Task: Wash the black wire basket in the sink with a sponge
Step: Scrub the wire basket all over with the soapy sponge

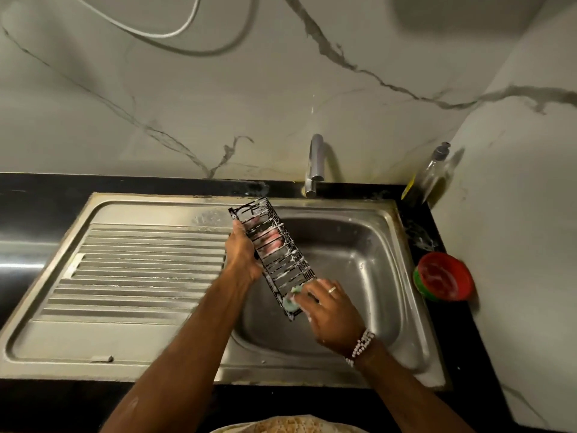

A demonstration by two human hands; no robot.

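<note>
One sudsy basket (275, 260), one green sponge (292, 300)

A home kitchen, at the washing-up corner: a stainless steel sink (359, 260) with a ribbed drainboard (140, 260) is set into a black countertop (46, 195), and a chrome tap (315, 164) rises behind the bowl. The walls (187, 104) are white marble-look slabs with grey veins. A pump bottle (432, 176) (its contents yellowish) and a round red tub (445, 276) stand on the counter to the sink's right.
</note>
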